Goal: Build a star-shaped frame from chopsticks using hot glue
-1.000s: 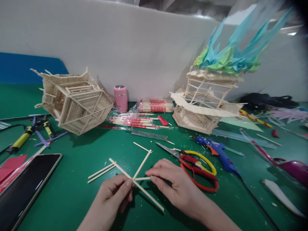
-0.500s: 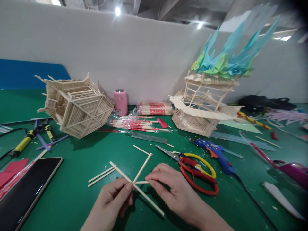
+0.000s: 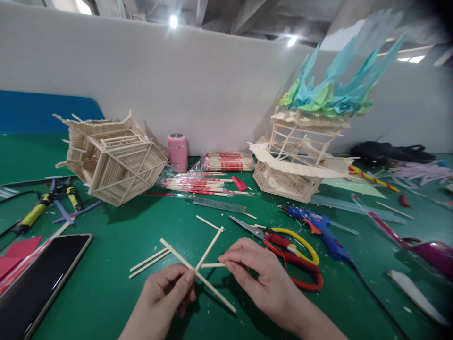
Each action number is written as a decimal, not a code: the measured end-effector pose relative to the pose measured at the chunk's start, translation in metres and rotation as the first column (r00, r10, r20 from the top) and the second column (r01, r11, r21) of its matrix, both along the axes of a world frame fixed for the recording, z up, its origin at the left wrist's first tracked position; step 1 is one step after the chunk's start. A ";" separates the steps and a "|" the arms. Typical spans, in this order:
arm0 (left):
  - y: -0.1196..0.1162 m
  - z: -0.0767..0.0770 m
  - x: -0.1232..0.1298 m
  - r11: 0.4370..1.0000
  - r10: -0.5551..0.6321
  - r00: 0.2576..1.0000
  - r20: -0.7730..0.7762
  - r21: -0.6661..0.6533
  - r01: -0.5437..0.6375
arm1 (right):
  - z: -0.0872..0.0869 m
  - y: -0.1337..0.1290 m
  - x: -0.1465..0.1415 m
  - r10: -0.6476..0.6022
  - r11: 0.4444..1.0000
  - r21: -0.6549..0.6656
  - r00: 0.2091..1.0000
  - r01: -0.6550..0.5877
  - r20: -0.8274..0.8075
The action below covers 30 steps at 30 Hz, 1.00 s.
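Between thumb and fingers, my left hand (image 3: 173, 290) pinches a long wooden stick (image 3: 216, 293) where a second stick (image 3: 210, 247) branches off it toward the back. My right hand (image 3: 256, 271) is closed on the near end of a short wooden stick (image 3: 213, 265), whose other end points at that joint; I cannot tell whether it touches. Another thin stick (image 3: 208, 222) meets or lies by the branch's far tip. Two loose sticks (image 3: 150, 261) lie left of the long one. Scissors (image 3: 295, 252) with red and yellow handles lie just beyond my right hand.
A blue glue gun (image 3: 320, 231) lies right, its cord running forward. Behind stand two stick-built models (image 3: 123, 174) (image 3: 288, 182), a pink flask (image 3: 177, 152) and bundled sticks (image 3: 228, 162). At left are a phone (image 3: 42, 278) and yellow-handled pliers (image 3: 35, 212).
My right hand has shifted slightly right with the short stick, whose far end sits a little farther from the joint. The long stick has turned a little in my left hand.
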State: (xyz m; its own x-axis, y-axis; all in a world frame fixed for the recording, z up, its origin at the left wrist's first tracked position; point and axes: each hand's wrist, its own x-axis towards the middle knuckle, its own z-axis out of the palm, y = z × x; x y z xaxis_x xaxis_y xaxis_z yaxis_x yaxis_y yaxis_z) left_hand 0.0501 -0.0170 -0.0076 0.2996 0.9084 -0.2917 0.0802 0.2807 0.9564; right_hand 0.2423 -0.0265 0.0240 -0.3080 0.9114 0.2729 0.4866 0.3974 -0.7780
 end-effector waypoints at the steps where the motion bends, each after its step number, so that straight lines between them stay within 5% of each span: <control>1: 0.000 0.001 0.000 1.000 0.000 1.000 0.001 0.001 0.000 | 0.000 0.000 0.000 0.008 1.000 0.000 1.000 -0.008 0.006; 11: -0.004 0.005 0.000 0.998 0.038 0.999 0.002 -0.049 -0.038 | -0.001 -0.003 -0.004 0.046 0.999 -0.013 0.999 -0.046 -0.001; 21: -0.003 0.001 -0.001 0.990 0.020 0.996 -0.087 0.137 -0.008 | -0.002 -0.004 -0.006 0.022 1.000 0.006 0.999 -0.022 0.034; 30: -0.006 0.005 0.003 0.993 0.070 0.995 -0.072 0.095 -0.063 | -0.001 -0.004 -0.007 0.019 1.000 -0.003 0.999 -0.018 0.047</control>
